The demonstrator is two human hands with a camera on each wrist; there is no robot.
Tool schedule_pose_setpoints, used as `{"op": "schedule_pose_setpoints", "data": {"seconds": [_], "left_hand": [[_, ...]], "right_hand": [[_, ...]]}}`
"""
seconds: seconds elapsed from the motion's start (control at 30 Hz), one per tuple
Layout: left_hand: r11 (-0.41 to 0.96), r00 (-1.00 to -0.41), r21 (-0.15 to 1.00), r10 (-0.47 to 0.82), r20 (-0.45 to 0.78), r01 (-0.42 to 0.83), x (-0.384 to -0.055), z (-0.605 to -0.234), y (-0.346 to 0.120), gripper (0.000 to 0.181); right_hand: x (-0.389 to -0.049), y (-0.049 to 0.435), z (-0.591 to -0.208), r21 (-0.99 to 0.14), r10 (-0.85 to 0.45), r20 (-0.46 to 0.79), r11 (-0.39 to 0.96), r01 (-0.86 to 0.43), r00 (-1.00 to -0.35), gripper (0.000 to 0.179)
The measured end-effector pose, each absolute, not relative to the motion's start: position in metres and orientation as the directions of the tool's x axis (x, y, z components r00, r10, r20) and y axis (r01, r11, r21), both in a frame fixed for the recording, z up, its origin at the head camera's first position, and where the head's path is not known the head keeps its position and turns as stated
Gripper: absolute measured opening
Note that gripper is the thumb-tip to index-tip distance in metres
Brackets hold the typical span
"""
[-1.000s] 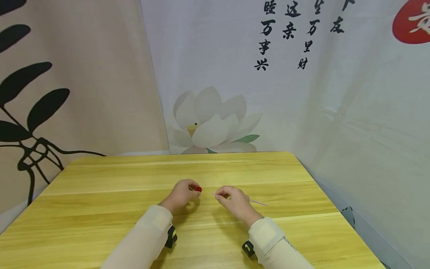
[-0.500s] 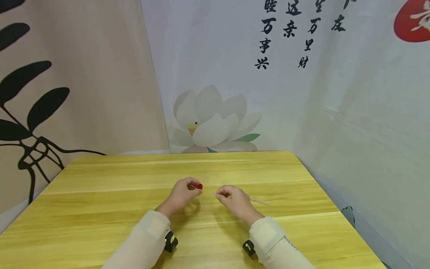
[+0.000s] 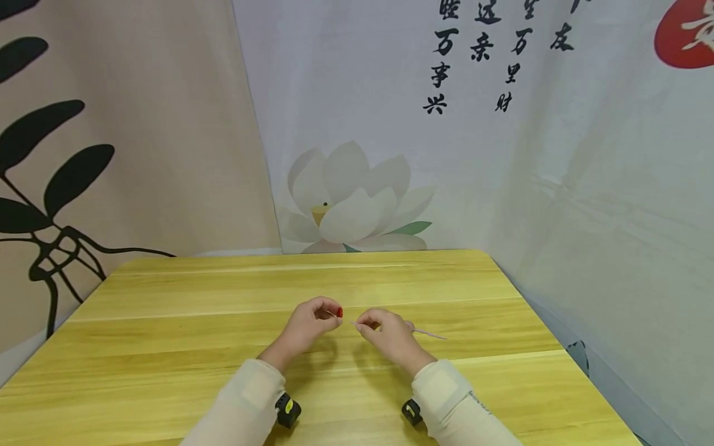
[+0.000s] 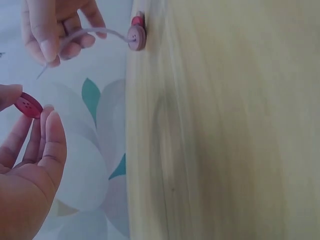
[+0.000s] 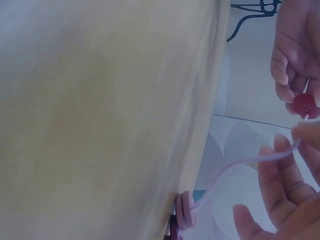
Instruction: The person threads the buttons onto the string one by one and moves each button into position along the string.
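Note:
Between thumb and fingers, my left hand (image 3: 305, 323) pinches a red button (image 4: 29, 105) by its edge; small holes show in its face. My right hand (image 3: 389, 336) pinches a thin pale-purple cord (image 5: 250, 160) close to its tip, which sticks out toward the red button. In the head view a small gap separates the two hands, both raised over the table. The cord curves away behind the right hand to pink buttons (image 5: 186, 211) strung on it. Darker red buttons (image 5: 173, 229) sit beyond these, partly cut off in the right wrist view.
A wooden table (image 3: 167, 365) spreads under both hands. Behind it hangs a cloth backdrop (image 3: 357, 93) with a printed lotus and black characters. Each wrist carries a small black camera (image 3: 287, 410) below the sleeve.
My left hand has shifted slightly right, bringing the red button closer to the cord tip. The button now looks narrower in the head view. My right hand has barely moved.

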State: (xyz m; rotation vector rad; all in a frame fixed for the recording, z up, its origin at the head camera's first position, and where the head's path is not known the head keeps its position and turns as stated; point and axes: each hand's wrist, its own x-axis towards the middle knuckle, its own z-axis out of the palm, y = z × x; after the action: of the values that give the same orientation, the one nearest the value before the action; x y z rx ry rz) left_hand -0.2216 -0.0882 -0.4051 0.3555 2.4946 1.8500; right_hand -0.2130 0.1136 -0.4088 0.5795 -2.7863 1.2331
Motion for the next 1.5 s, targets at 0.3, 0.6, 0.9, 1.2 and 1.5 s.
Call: {"op": "schedule_pose_setpoints", "data": {"seconds": [0.3, 0.6, 0.9, 1.2, 1.5], "left_hand": [[0.261, -0.964, 0.945, 0.228, 0.137, 0.197, -0.217, -0.406, -0.079, 0.019], [0.259, -0.962, 0.944, 0.231, 0.144, 0.203, -0.215, -0.409, -0.075, 0.021], [0.243, -0.957, 0.947, 0.247, 0.150, 0.211, -0.212, -0.411, -0.070, 0.023], [0.239, -0.959, 0.950, 0.245, 0.143, 0.203, -0.210, -0.410, -0.069, 0.023], [0.230, -0.958, 0.950, 0.241, 0.153, 0.210, -0.210, -0.413, -0.067, 0.023]], "right_hand": [[-0.211, 0.113, -0.407, -0.705, -0.317, 0.183, 0.618, -0.349, -0.931, 0.012], [-0.211, 0.113, -0.406, -0.694, -0.316, 0.191, 0.626, -0.355, -0.929, 0.011], [-0.211, 0.113, -0.410, -0.708, -0.310, 0.200, 0.610, -0.356, -0.929, 0.008], [-0.212, 0.111, -0.411, -0.720, -0.307, 0.205, 0.596, -0.356, -0.929, 0.008], [-0.213, 0.110, -0.411, -0.709, -0.303, 0.219, 0.604, -0.365, -0.927, 0.008]]}}
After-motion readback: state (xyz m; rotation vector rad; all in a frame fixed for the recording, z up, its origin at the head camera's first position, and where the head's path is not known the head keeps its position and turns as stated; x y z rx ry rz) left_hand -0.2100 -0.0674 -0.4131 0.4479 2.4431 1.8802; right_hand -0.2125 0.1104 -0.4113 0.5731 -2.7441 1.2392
